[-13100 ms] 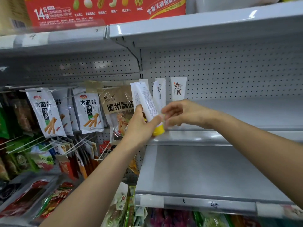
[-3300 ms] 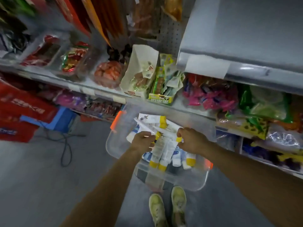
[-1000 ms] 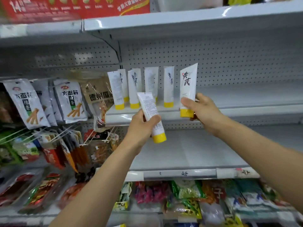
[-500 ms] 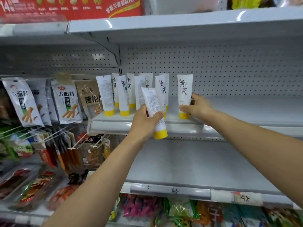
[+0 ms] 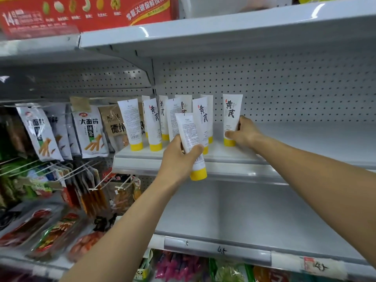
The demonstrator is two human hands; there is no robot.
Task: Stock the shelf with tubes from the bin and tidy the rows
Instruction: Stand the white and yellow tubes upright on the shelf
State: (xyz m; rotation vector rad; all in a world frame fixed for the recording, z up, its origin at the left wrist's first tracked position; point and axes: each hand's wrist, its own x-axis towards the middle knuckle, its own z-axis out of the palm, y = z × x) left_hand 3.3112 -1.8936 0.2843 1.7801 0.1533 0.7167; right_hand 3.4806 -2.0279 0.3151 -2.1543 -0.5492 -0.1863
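Fingers (image 5: 242,121) of right hand (image 5: 245,134) grip rightmost tube (image 5: 232,110), now upright; left hand (image 5: 179,157) grips second tube (image 5: 188,132).

left hand (image 5: 179,157) holds tube (image 5: 191,143) | right hand (image 5: 244,133) grips shelved tube (image 5: 232,117)

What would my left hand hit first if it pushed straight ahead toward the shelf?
Probably the front row of standing tubes: the tube your left hand grips overlaps two of them, so it would touch before the fingers do. Depth is hard to judge, so the gap is unclear.
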